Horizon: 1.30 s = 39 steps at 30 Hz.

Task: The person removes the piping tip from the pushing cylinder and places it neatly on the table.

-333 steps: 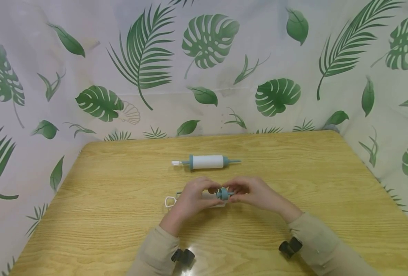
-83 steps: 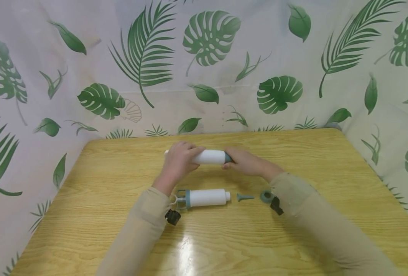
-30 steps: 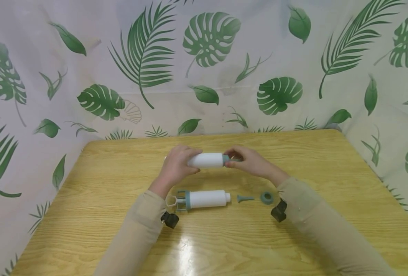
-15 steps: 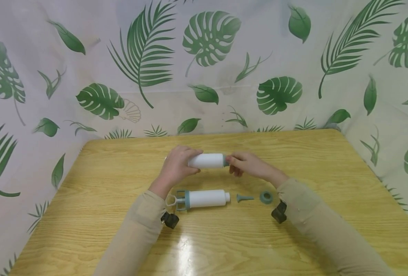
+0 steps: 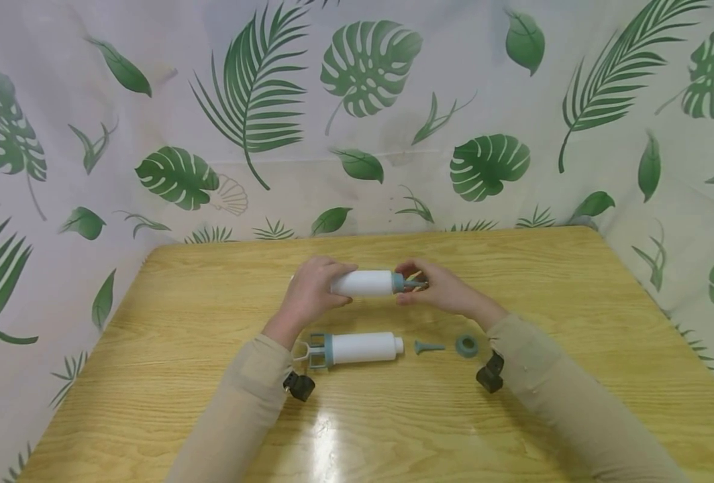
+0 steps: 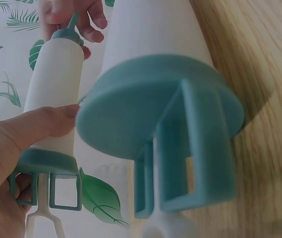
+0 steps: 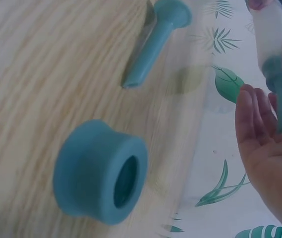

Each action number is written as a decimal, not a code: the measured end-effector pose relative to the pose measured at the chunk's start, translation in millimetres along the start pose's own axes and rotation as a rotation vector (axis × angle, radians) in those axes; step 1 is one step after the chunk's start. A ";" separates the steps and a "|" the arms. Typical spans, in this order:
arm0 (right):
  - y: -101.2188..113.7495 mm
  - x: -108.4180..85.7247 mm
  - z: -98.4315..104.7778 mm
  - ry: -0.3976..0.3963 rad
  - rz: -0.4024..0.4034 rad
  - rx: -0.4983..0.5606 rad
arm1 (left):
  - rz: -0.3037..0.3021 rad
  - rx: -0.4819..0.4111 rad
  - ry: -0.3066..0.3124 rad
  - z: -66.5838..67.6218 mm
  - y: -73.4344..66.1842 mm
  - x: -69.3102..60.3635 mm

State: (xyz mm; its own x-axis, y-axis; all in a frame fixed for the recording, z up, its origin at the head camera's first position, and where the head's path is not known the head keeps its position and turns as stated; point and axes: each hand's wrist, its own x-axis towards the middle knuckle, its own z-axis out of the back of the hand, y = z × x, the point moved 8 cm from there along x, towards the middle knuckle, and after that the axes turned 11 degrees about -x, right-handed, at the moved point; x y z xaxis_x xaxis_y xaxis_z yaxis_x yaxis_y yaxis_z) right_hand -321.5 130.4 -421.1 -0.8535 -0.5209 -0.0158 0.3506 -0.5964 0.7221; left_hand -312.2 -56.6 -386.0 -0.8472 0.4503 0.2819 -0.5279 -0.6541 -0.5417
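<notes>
My left hand grips the white barrel of a piping syringe, held level above the table's far part. In the left wrist view my thumb lies across the barrel, near its teal handle end. At the syringe's right end, a teal collar bears a slim teal nozzle. My right hand is around this end. Its fingers look fairly straight and stand a little off the collar in the right wrist view, with the nozzle over the palm. Contact of the right thumb with the collar is hard to tell.
Nearer me lies a second white syringe with a teal handle and bare tip. To its right, a loose teal nozzle and a teal ring collar rest on the wooden table. A leaf-patterned curtain hangs behind.
Since about eleven seconds ago, the nearer syringe's collar and nozzle have come off, and the far syringe has been picked up. In the last second my right fingers have shifted about its collar.
</notes>
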 end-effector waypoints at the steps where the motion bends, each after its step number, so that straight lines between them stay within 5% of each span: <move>1: -0.8 -0.2 -0.3 0.008 -0.009 0.002 | 0.001 0.003 0.000 -0.1 0.0 0.1; 11: -3.4 -1.0 -11.6 0.131 -0.014 0.031 | -0.024 -0.007 -0.025 1.0 -3.2 0.0; 26: -6.8 -2.5 -3.2 0.032 -0.007 0.082 | -0.050 -0.056 -0.043 1.6 -4.0 -0.4; 39: -3.1 -3.9 1.5 -0.035 0.025 0.068 | 0.058 -0.163 0.016 -1.6 5.5 1.6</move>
State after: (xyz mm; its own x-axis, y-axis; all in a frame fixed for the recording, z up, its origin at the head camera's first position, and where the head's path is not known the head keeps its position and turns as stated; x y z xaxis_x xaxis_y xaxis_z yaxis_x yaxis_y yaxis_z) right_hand -319.8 135.3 -422.2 -0.8580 -0.5130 0.0265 0.3462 -0.5395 0.7675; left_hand -316.3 -58.5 -389.8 -0.8740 0.4254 0.2348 -0.4608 -0.5724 -0.6782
